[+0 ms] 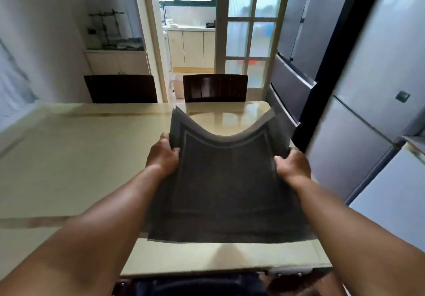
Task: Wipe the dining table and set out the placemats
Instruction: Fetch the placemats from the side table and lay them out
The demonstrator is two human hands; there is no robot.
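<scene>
Both hands, the left hand point(163, 155) and the right hand point(292, 162), pinch the sides of the dark placemats point(223, 180) (maybe 2 or more) over the worktop point(69, 157). Peel off 1, lay it flat, corners square to the edge.

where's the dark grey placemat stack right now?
Head view, centre-right: the dark grey woven placemats are held by their side edges between left hand and right hand, over the glossy beige dining table's near right end.
</scene>
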